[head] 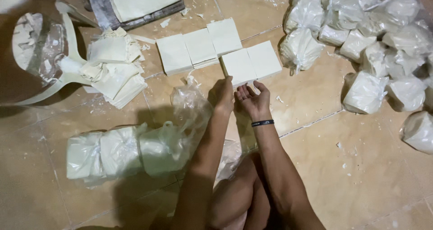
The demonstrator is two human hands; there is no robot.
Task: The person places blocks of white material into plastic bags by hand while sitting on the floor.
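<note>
Several square stacks of pale thin sheets lie in two rows on the tiled floor; the nearest stack (239, 67) sits just beyond my fingers. My left hand (223, 95) reaches to its front left corner, fingertips touching the edge. My right hand (253, 100), with a dark band on the wrist, is palm up just before the same stack, fingers curled and apart, holding nothing. A crumpled clear plastic bag (189, 101) lies just left of my left hand.
Three bagged stacks (119, 151) sit in a row at the left front. A heap of tied bags (370, 40) fills the right. Loose trimmed sheets (115, 72), a white plastic stool (40, 54) and a board with a large sheet (135, 4) lie at the back left.
</note>
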